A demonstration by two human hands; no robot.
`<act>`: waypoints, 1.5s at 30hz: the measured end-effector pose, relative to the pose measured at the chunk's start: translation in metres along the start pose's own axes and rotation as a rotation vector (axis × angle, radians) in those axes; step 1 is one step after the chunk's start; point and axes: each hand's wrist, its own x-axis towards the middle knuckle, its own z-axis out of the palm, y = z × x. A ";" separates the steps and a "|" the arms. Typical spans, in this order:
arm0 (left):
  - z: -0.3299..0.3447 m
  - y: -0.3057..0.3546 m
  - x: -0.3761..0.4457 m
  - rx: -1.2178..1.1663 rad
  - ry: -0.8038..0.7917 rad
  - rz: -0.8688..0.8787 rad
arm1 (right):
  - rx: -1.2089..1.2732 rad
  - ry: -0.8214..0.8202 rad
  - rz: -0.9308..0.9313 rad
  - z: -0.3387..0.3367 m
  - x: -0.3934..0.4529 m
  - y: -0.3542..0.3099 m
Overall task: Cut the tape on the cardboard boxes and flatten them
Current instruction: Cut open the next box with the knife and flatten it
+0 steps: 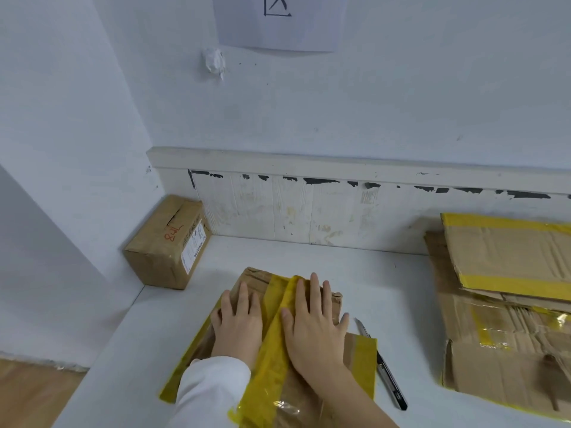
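A flattened cardboard box (355,350) with wide yellow tape lies on the white table (309,261) in front of me. My left hand (238,325) presses flat on its left half, fingers straight. My right hand (315,325) presses flat on its right half, partly over the yellow tape strip (272,359). A black utility knife (386,372) lies on the table just right of the box, blade extended and pointing away from me. A closed brown box (167,242) with a shipping label and red writing stands in the far left corner.
A stack of flattened cardboard (506,304) with yellow tape fills the right side of the table. A white wall with a baseboard (309,168) runs behind. The table's left edge drops to a wooden floor (31,393).
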 end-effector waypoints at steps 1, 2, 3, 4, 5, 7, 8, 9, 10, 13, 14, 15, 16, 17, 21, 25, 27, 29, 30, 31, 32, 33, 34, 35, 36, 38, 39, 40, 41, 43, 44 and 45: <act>-0.001 0.000 -0.001 -0.004 -0.011 0.000 | 0.004 -0.002 -0.007 0.000 0.001 0.003; -0.003 0.000 -0.001 -0.012 -0.017 0.001 | 0.005 0.000 -0.016 0.001 0.001 0.005; -0.004 0.000 -0.002 -0.025 -0.024 0.001 | 0.006 0.005 -0.026 0.002 0.002 0.007; -0.006 0.000 -0.002 -0.043 -0.033 0.003 | 0.012 0.013 -0.038 0.003 0.002 0.008; -0.008 -0.001 -0.002 -0.060 -0.043 0.008 | 0.019 0.019 -0.046 0.003 0.003 0.010; -0.012 -0.004 -0.002 -0.103 -0.059 0.027 | 0.013 0.027 -0.060 0.004 0.003 0.012; -0.015 -0.006 -0.002 -0.144 -0.061 0.039 | -0.017 0.030 -0.071 0.004 0.003 0.012; -0.018 -0.010 -0.002 -0.193 -0.061 0.052 | -0.056 0.028 -0.083 0.005 0.001 0.012; -0.021 -0.014 -0.002 -0.241 -0.061 0.067 | -0.093 0.025 -0.091 0.006 0.000 0.011; -0.029 -0.020 -0.004 -0.356 -0.063 0.101 | -0.147 0.013 -0.100 0.009 -0.001 0.012; -0.031 -0.022 -0.004 -0.389 -0.062 0.108 | -0.157 0.018 -0.105 0.010 -0.001 0.013; -0.034 -0.024 -0.003 -0.428 -0.065 0.113 | -0.166 0.020 -0.114 0.009 -0.001 0.013; -0.037 -0.026 -0.001 -0.473 -0.073 0.118 | -0.178 0.017 -0.120 0.009 -0.001 0.012; -0.040 -0.028 0.000 -0.515 -0.086 0.123 | -0.202 0.002 -0.117 0.010 -0.001 0.013; -0.041 -0.036 -0.001 -0.597 -0.084 0.129 | -0.218 -0.015 -0.115 0.005 -0.005 0.005; -0.027 -0.025 -0.008 -0.460 -0.050 0.134 | -0.219 0.095 -0.090 -0.010 -0.015 -0.007; -0.025 -0.021 -0.007 -0.304 -0.087 0.143 | -0.267 0.022 -0.079 -0.004 -0.011 -0.005; -0.024 -0.015 -0.007 -0.143 -0.122 0.094 | -0.279 -0.011 -0.009 -0.004 -0.007 -0.003; -0.023 -0.009 -0.007 -0.076 -0.131 0.040 | -0.253 0.024 -0.014 -0.004 -0.007 -0.004; -0.022 -0.001 -0.009 -0.038 -0.133 -0.024 | -0.255 0.058 -0.033 -0.008 -0.009 -0.006; -0.021 0.009 -0.011 -0.031 -0.124 -0.083 | -0.225 0.098 -0.034 -0.013 -0.013 -0.008; -0.018 0.020 -0.012 -0.038 -0.101 -0.130 | -0.183 0.113 -0.034 -0.018 -0.017 -0.009; -0.014 0.028 -0.014 -0.040 -0.072 -0.172 | -0.131 0.165 -0.047 -0.018 -0.019 -0.005; -0.009 0.032 -0.016 -0.040 -0.041 -0.203 | -0.042 0.189 -0.068 -0.017 -0.019 0.001; -0.005 0.032 -0.015 -0.032 -0.002 -0.219 | 0.088 0.222 -0.110 -0.013 -0.018 0.011; 0.002 0.022 -0.015 0.009 0.074 -0.213 | 0.361 0.299 -0.075 -0.004 -0.012 0.039; 0.002 0.018 -0.016 0.030 0.122 -0.174 | 0.464 0.367 0.008 0.003 -0.008 0.058; 0.002 0.012 -0.016 0.016 0.182 -0.096 | 0.473 0.401 0.099 0.009 -0.005 0.079; 0.002 0.005 -0.016 -0.019 0.218 -0.019 | 0.384 0.337 0.188 0.016 -0.002 0.099; 0.007 -0.007 -0.018 0.002 0.273 0.092 | 0.147 0.127 0.346 0.032 0.003 0.132; 0.010 -0.011 -0.018 0.045 0.297 0.119 | 0.071 0.033 0.383 0.040 0.005 0.142; 0.011 -0.013 -0.019 0.065 0.301 0.143 | 0.034 -0.019 0.388 0.047 0.006 0.148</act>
